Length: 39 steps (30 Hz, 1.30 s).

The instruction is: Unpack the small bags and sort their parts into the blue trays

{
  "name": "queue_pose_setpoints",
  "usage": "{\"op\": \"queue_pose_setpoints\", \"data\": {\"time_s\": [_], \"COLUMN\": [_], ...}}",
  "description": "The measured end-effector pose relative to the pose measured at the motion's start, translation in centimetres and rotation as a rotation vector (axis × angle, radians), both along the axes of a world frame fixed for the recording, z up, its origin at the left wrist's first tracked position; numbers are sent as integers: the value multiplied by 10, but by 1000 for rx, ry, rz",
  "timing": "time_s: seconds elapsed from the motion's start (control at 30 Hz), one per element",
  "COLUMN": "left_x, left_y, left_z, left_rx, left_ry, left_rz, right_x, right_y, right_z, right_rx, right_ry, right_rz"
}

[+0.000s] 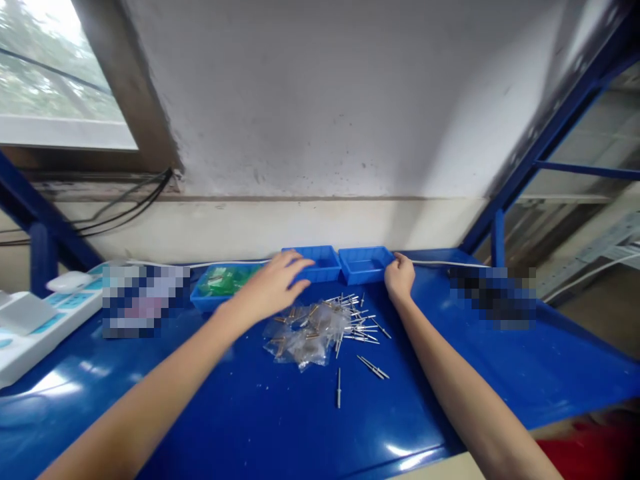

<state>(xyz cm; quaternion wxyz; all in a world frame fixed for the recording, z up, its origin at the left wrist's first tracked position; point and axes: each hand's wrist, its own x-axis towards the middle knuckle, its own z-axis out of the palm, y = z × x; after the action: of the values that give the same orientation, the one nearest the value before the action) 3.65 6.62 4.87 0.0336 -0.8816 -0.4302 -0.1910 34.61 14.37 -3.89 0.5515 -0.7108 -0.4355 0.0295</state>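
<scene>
My left hand reaches over the table with thumb and fingers apart, nothing between them, in front of the middle blue bin. My right hand is closed on the right side of another blue bin, whose inside shows no contents. Below the hands lies a pile of small clear plastic bags with brass-coloured pieces in them. Loose silver blind rivets spread out to the right of the bags. A single rivet lies nearer to me.
A third blue bin with green plastic bags stands behind my left forearm. A white power strip runs along the left edge. Blurred-out items lie at left and right. Blue frame posts and the wall bound the back.
</scene>
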Motion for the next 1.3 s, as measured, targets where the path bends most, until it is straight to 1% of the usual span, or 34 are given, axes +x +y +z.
{"op": "queue_pose_setpoints", "data": {"time_s": [0.07, 0.13, 0.2, 0.23, 0.3, 0.37, 0.43, 0.5, 0.6, 0.67, 0.73, 0.8, 0.87, 0.93, 1.0, 1.03, 1.1, 1.2, 1.27, 1.3], "left_x": [-36, -75, -110, -124, -145, -156, -161, -162, -162, -162, -160, -152, -138, -119, -98, -88, -70, -48, -37, -33], "left_y": [-7, -11, -14, -15, -16, -16, -15, -14, -16, -22, -29, -39, -49, -58, -62, -63, -60, -49, -43, -41], "left_z": [6, 5, -4, -10, -24, -37, -45, -49, -49, -46, -40, -28, -9, 15, 37, 47, 62, 71, 73, 74], "left_rx": [97, 138, 74, 13, -136, -272, -345, -388, -416, -383, -303, -207, -146, -126, -67, -61, -85, -152, -171, -175], "left_ry": [-108, -171, -220, -269, -397, -406, -359, -354, -429, -488, -568, -654, -694, -596, -391, -246, -48, 103, 148, 160], "left_rz": [80, 229, 334, 360, 344, 310, 272, 242, 229, 230, 210, 153, 78, 40, 19, -13, -57, -146, -197, -219], "right_x": [-5, -8, -10, -11, -11, -8, -5, -2, 1, 1, -1, -4, -10, -19, -35, -45, -68, -106, -126, -134], "right_y": [4, 6, 7, 8, 9, 10, 11, 10, 6, 2, -3, -9, -16, -26, -39, -48, -70, -107, -126, -133], "right_z": [0, 0, 1, 2, 2, 1, 0, 0, 1, 5, 11, 17, 25, 33, 41, 45, 51, 54, 53, 51], "right_rx": [-18, -37, -51, -55, -56, -51, -50, -64, -81, -59, -15, 31, 68, 96, 118, 131, 164, 276, 286, 290], "right_ry": [-33, -48, -52, -54, -60, -72, -83, -82, -68, -60, -48, -29, -18, -26, -51, -72, -110, -256, -415, -487], "right_rz": [-23, -51, -77, -84, -84, -64, -24, 18, 45, 18, -40, -94, -103, -61, 21, 80, 225, 598, 844, 935]}}
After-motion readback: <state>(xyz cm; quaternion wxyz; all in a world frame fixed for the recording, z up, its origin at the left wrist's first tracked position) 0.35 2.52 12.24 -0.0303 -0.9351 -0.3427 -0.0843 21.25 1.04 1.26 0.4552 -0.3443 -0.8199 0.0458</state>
